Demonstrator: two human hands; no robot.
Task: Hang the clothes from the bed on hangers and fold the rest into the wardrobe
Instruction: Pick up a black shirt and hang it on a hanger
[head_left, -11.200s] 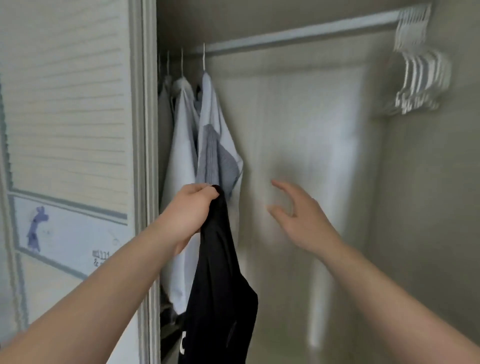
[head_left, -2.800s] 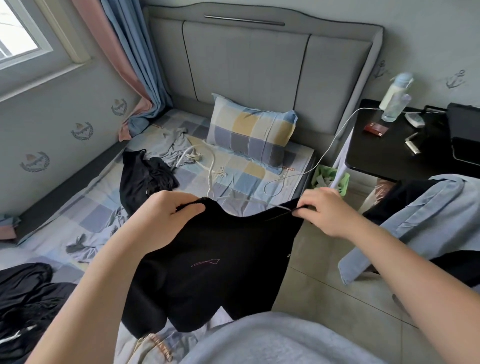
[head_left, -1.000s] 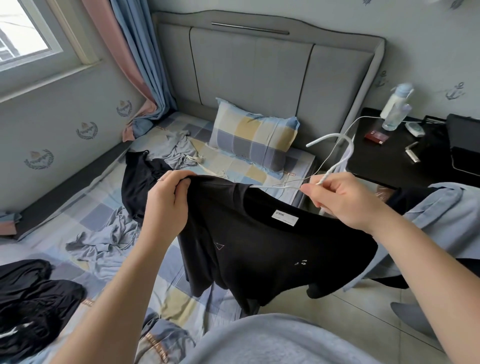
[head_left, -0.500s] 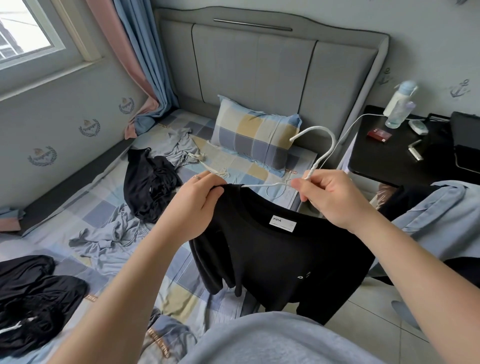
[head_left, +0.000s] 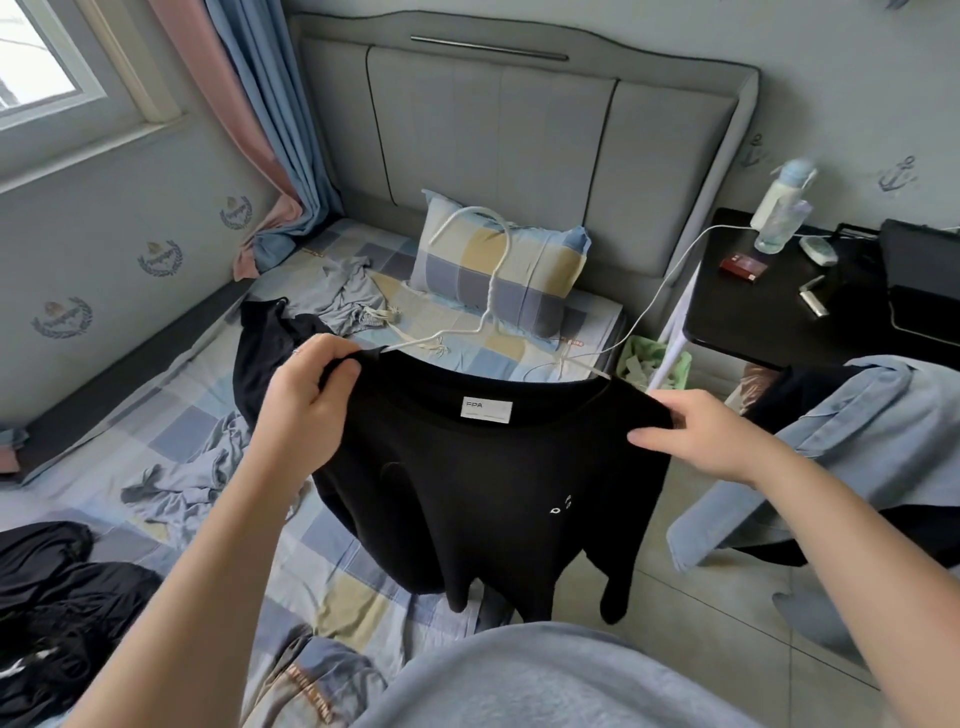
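A black T-shirt (head_left: 483, 483) with a white neck label hangs in front of me over the bed's edge. A white hanger (head_left: 491, 291) sits inside its collar, hook sticking up. My left hand (head_left: 306, 400) grips the shirt's left shoulder. My right hand (head_left: 696, 436) pinches the right shoulder between thumb and fingers. On the checked bed sheet (head_left: 171, 431) lie a black garment (head_left: 265, 338), grey-blue clothes (head_left: 348, 291) and a black pile (head_left: 57, 597) at the near left.
A checked pillow (head_left: 524, 265) leans on the grey headboard. A black nightstand (head_left: 789, 306) at right carries a bottle (head_left: 779, 213) and small items. Blue and black clothes (head_left: 857, 447) hang draped at right. Tiled floor lies between bed and nightstand.
My right hand has let go of the hanger's neck and taken the shirt's right shoulder. The hanger now sits inside the collar and the shirt hangs spread out.
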